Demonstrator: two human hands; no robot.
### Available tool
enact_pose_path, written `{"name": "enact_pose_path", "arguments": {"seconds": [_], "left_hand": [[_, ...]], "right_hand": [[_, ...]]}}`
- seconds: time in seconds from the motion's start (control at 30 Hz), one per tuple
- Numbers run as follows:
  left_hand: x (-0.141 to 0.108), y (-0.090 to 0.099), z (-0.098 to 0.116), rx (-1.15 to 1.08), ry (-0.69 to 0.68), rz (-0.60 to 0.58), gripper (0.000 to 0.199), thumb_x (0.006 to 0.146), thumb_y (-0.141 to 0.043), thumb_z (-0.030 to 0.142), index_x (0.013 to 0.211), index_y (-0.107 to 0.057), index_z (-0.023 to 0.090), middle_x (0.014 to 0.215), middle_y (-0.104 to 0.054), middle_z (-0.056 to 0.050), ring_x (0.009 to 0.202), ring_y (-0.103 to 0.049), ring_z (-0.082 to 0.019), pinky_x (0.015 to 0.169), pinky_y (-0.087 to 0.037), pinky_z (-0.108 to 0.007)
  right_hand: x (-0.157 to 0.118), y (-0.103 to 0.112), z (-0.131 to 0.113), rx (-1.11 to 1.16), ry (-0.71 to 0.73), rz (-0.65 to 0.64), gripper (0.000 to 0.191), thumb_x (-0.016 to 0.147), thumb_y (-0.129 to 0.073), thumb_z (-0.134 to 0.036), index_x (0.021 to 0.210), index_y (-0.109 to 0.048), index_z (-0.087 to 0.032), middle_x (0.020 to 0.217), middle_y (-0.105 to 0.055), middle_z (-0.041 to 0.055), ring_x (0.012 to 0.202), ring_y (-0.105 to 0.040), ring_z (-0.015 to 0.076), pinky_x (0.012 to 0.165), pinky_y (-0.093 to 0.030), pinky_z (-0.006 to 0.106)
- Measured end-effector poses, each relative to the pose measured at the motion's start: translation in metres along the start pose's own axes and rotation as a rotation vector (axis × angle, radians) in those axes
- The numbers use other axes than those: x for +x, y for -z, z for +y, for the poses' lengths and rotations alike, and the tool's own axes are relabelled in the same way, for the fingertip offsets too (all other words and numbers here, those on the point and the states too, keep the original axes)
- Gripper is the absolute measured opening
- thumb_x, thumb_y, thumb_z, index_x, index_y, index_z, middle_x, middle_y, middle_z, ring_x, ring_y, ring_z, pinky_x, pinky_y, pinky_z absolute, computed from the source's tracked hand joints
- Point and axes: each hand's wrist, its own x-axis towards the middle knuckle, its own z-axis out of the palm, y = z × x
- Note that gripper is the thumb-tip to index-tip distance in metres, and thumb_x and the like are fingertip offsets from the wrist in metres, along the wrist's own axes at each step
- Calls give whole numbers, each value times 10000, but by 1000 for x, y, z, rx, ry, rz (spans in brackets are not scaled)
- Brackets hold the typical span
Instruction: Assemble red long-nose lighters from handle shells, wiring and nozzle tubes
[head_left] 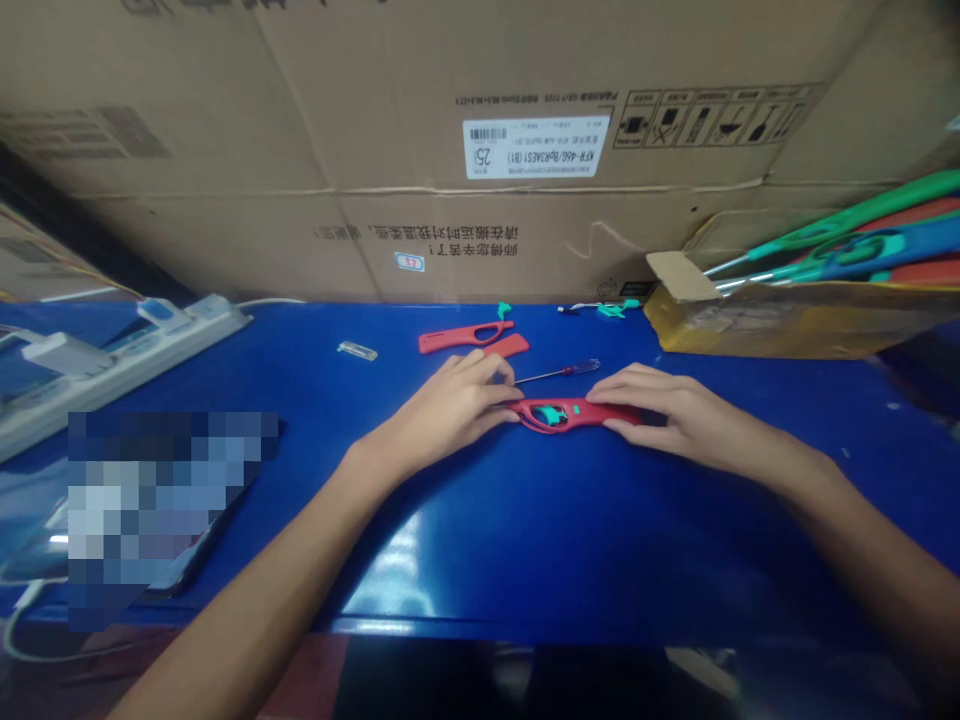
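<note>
A red long-reach lighter (587, 413) with a teal trigger lies between my hands, just above the blue table. Its left, narrower end is pinched by the fingers of my left hand (469, 398). My right hand (664, 408) grips the handle at the other end between thumb and fingers. Just behind are a screwdriver (581, 368) with a clear purple handle, a red lighter shell half (457, 338) and another red casing piece (510, 346). A small teal part (504, 311) sits at the back, and a clear plastic piece (358, 351) lies to the left.
An open cardboard box (795, 318) of coloured lighters stands at the back right, near teal parts with a wire (611, 309). A large carton (360, 150) walls off the back. On the left are a power strip (127, 365) with plugs and a blurred-out dark device (176, 490).
</note>
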Motion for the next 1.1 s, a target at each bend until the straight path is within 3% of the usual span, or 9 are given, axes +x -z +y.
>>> {"name": "enact_pose_path", "arguments": {"seconds": [0.57,1.1], "left_hand": [[-1,1,-2,28,34,-59,270,1018,-550,385,1084,-758,226,1149,-658,-53,1082,-563,-215,949,-444,-383],[-1,3,0,33,62,-91,255,1020,-554,360,1067,-749,202,1142,-660,-54,1098,-575,-223,970,-433,-390]], "right_hand": [[1,-7,-3,-51,8,0,313,977,-575,-328,1247,-711,-249,1232,-706,88,1156,-643,258,1030,-527,459],[0,-12,1,-112,72,2,325,1014,-530,-323,1273,-682,-199,1257,-683,108,1175,-622,240,1028,-524,434]]}}
